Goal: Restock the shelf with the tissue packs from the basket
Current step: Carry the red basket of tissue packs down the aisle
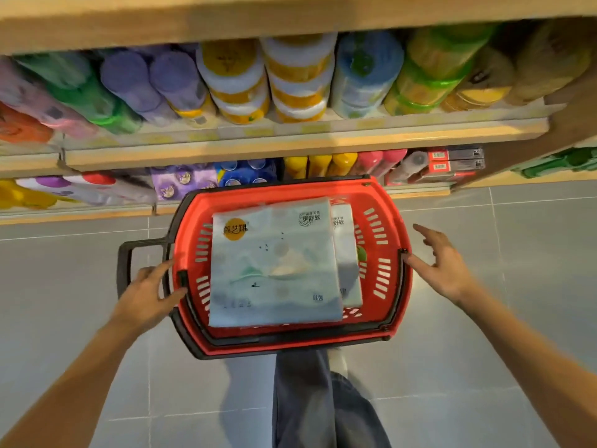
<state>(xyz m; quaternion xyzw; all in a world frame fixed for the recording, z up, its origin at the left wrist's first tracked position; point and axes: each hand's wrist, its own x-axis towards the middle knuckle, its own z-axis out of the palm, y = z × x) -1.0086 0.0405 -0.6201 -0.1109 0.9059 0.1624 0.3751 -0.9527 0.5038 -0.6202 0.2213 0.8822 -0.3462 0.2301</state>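
A red plastic basket with a black rim and folded handles sits on the grey floor below me. Inside lies a large pale blue-white tissue pack, flat, with a second similar pack partly hidden beneath it on the right. My left hand rests against the basket's left rim beside a black side handle, fingers spread, gripping nothing. My right hand hovers just off the right rim, fingers apart, a fingertip near the edge. The wooden shelf stands directly behind the basket.
The shelf's upper level holds several stacked colourful roll packs. The lower level carries bottles, purple boxes and red cartons. My leg in blue jeans stands just behind the basket. Grey floor tiles spread on both sides.
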